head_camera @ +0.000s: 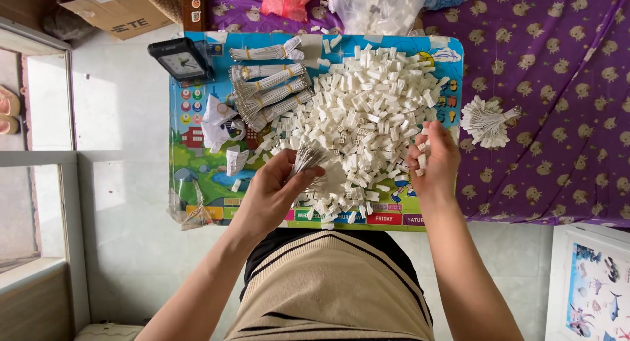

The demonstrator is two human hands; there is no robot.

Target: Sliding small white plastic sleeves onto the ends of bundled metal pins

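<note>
White plastic covers most of my small colourful table (197,151). At its far left corner stands a black clock (180,60), and just beside it lie tied bundles of thin wires (272,85). My left hand (272,193) sits near the front edge, fingers closed around a loose bunch of wires (306,159). The heap of little white connectors (367,111) fills the middle. At the right edge my right hand (433,160) pinches a few connectors, fingers narrow. A finished bundle (487,121) lies off the table on the purple cloth (564,85).
</note>
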